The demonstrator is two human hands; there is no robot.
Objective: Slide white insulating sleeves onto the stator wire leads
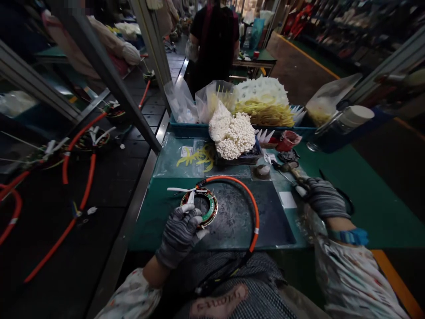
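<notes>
My left hand (181, 230), in a grey striped glove with bare fingertips, grips the near left side of a motor stator (212, 212). This stator is a ring of copper windings with a green circuit board inside, lying on the dark mat. White sleeved leads stick out at its upper left. An orange cable (255, 208) arcs from its top round to the right and down to my lap. At the right, my gloved right hand (327, 198) is closed near some slim tools (287, 168); what its fingers hold is too dark to make out. A black cord loops beside it.
A bundle of white-tipped sticks (234, 137) stands in a dark box. Behind are yellow sleeves (264, 113) in a blue tray (191, 128), plus a clear bottle (341, 126). Left, more stators with orange cables (88, 190) lie beyond a metal post (113, 75). People are nearby.
</notes>
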